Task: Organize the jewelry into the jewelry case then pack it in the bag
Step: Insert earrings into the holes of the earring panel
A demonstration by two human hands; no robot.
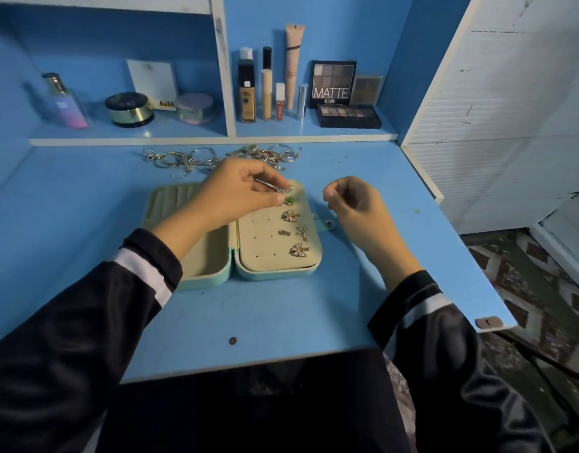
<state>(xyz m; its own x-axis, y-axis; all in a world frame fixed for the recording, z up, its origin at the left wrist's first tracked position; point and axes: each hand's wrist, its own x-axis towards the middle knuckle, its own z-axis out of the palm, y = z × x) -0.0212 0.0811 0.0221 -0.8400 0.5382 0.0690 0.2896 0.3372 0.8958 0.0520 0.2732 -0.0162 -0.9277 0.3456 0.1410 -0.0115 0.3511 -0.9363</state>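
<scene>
The left hand point(236, 191) reaches across the open jewelry case point(275, 273). Its fingers point(275, 199) are pinched on a small gold earring point(283, 189) at the far right corner of the padded earring panel point(265, 238), just beyond a green stud point(289, 201). The right hand point(353, 204) hangs just off the case's right edge, the nearer hand to that corner. Its fingers are curled with the thumb on the forefinger, and I cannot tell whether they hold anything. Tangled chains point(216, 158) lie along the tabletop's point(85, 223) far edge.
</scene>
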